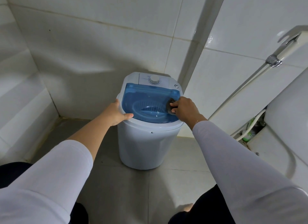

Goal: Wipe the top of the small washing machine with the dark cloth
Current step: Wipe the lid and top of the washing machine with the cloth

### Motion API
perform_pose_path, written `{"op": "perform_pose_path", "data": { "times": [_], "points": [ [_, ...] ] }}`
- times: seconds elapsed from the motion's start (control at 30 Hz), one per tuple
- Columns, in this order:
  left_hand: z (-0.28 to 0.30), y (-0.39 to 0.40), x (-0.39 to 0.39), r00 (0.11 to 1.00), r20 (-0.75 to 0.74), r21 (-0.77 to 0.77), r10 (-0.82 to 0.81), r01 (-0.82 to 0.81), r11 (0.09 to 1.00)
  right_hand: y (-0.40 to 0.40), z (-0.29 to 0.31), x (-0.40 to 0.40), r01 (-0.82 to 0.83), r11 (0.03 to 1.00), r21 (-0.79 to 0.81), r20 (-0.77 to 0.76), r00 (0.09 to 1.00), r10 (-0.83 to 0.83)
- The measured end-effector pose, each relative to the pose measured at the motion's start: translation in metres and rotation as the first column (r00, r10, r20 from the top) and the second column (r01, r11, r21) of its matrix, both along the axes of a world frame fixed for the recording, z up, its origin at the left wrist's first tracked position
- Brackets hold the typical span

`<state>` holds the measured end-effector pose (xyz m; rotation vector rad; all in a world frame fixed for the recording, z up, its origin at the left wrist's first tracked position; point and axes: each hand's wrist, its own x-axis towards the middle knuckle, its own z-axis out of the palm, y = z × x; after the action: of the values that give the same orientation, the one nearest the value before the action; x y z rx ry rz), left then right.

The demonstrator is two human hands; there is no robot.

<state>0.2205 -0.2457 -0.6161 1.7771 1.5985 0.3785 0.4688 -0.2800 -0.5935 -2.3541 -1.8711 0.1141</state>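
Observation:
A small white washing machine point(146, 145) stands on the floor in the tiled corner. Its top has a see-through blue lid point(146, 100) and a white dial point(154, 79) at the back. My right hand point(185, 111) presses a bunched dark cloth point(169, 106) onto the right side of the blue lid. My left hand point(116, 112) rests on the machine's left rim, fingers curled around the edge and thumb lying along the front of the lid.
White tiled walls close in behind and to the left. A white toilet point(286, 123) stands at the right, with a spray hose point(250, 83) hanging on the wall beside it. Grey floor tiles lie in front of the machine.

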Motion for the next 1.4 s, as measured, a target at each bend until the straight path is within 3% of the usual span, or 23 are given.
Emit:
{"op": "perform_pose_path", "data": {
  "times": [0.3,0.47,0.7,0.83,1.07,1.4],
  "points": [
    [0.0,-0.007,0.001,1.0,-0.007,0.035,0.009,-0.008,0.999,-0.012,-0.003,0.018,0.145,0.989,0.027,-0.123,0.982,-0.141],
    [-0.006,-0.014,-0.005,0.996,0.084,0.028,-0.002,0.0,1.0,-0.014,0.01,0.013,0.077,0.997,-0.032,0.024,0.997,-0.076],
    [-0.008,-0.005,-0.025,0.999,0.047,0.015,-0.025,0.024,1.0,-0.005,0.039,-0.057,-0.191,0.981,0.012,-0.012,0.981,0.191],
    [-0.012,-0.004,-0.028,0.998,0.064,0.032,-0.013,0.012,0.999,0.004,0.034,-0.108,-0.333,0.943,-0.009,0.051,0.942,0.333],
    [-0.016,-0.006,-0.03,0.991,0.131,0.06,-0.012,0.005,0.998,0.004,0.008,-0.146,-0.302,0.95,-0.074,0.141,0.94,0.31],
    [-0.01,-0.009,-0.03,0.997,0.059,0.035,-0.045,0.043,0.998,-0.01,0.006,-0.14,-0.264,0.961,-0.079,0.159,0.948,0.274]
  ]
}}
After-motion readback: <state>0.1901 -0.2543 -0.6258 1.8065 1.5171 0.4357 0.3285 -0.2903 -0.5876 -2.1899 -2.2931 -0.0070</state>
